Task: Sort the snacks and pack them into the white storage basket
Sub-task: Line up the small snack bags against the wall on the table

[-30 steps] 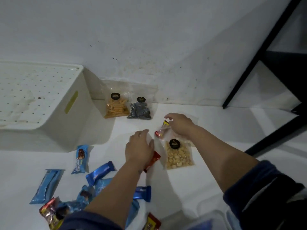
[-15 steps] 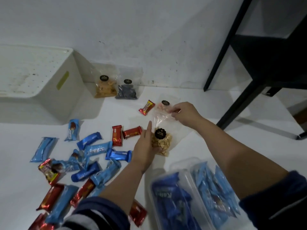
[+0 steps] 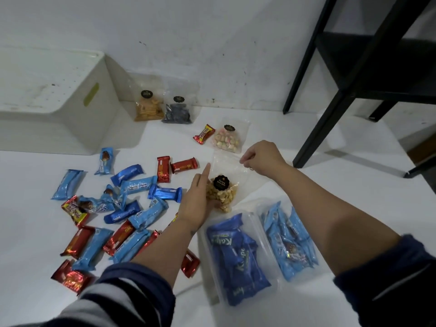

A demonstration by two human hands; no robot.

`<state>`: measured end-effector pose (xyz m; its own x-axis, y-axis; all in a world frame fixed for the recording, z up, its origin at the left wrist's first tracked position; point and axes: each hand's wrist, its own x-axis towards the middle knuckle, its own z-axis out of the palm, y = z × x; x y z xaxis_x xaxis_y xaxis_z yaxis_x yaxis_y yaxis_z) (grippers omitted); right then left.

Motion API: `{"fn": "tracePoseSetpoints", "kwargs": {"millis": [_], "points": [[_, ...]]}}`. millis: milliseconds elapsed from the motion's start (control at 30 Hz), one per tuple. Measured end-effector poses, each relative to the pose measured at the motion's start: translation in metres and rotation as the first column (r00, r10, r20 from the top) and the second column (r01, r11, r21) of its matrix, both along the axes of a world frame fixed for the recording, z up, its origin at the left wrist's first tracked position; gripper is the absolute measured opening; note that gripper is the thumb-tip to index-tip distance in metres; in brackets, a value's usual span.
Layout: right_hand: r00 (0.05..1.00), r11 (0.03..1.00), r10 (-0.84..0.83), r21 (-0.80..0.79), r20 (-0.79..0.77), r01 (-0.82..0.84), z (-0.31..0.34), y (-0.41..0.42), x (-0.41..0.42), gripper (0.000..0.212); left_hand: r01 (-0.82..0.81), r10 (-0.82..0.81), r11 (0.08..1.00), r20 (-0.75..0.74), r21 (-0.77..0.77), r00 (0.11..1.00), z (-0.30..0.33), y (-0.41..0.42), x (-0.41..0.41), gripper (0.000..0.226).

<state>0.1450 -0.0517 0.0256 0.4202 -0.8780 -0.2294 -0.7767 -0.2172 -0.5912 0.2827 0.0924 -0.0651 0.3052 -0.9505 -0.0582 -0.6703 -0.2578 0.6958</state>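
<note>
Snacks lie across the white surface (image 3: 306,185) in loose groups, which reads as sorting under way. At the centre sits a clear crinkly bag of pale nuts (image 3: 221,194) with a round black label. The left hand (image 3: 198,199) lies against its left side with straight fingers, apparently steadying the heavy bottom, while the right hand (image 3: 262,156) pinches the bag's thin top edge between curled fingers, seemingly to pull the slack film taut or lift it.

Just beyond, a similar bag of pink and white sweets (image 3: 226,140) lies flat with a small red and yellow bar (image 3: 204,134) beside it. Far against the wall, two more clear bags lean upright: one of golden biscuits (image 3: 148,109), one of dark pieces (image 3: 177,113). They seem to be set aside as one kind.

To the left, shiny foil bars are scattered and overlapping: blue wrapped bars (image 3: 141,185) and red wrapped bars (image 3: 162,168), slick, flat and rectangular. Near the right, two clear plastic tubs hold sorted stock: dark blue packs (image 3: 236,258) in one, light blue packs (image 3: 287,241) in the other.

The white storage basket (image 3: 70,123) stands at the far left, smooth-walled with rounded corners and a yellow-green tag on its side. It is well apart from both hands, and none of the visible snacks is in it, so packing looks hardly begun. A black metal frame (image 3: 330,102) stands at the far right.
</note>
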Motion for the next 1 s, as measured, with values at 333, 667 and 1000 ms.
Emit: {"fn": "tracePoseSetpoints", "kwargs": {"millis": [333,667,1000], "points": [[0.999,1.0,0.029,0.003,-0.02,-0.029,0.004,0.001,0.016,0.013,0.01,-0.01,1.0,0.014,0.001,1.0,0.0,-0.001,0.006,0.103],[0.998,1.0,-0.017,0.022,0.067,0.016,0.0,0.001,0.03,0.007,0.047,-0.046,0.999,0.048,-0.02,0.998,0.001,0.0,0.012,0.104],[0.997,1.0,-0.006,0.003,0.075,0.006,0.003,0.003,0.044,0.011,0.06,-0.058,0.997,0.049,-0.054,0.997,0.0,-0.002,0.02,0.105]]}}
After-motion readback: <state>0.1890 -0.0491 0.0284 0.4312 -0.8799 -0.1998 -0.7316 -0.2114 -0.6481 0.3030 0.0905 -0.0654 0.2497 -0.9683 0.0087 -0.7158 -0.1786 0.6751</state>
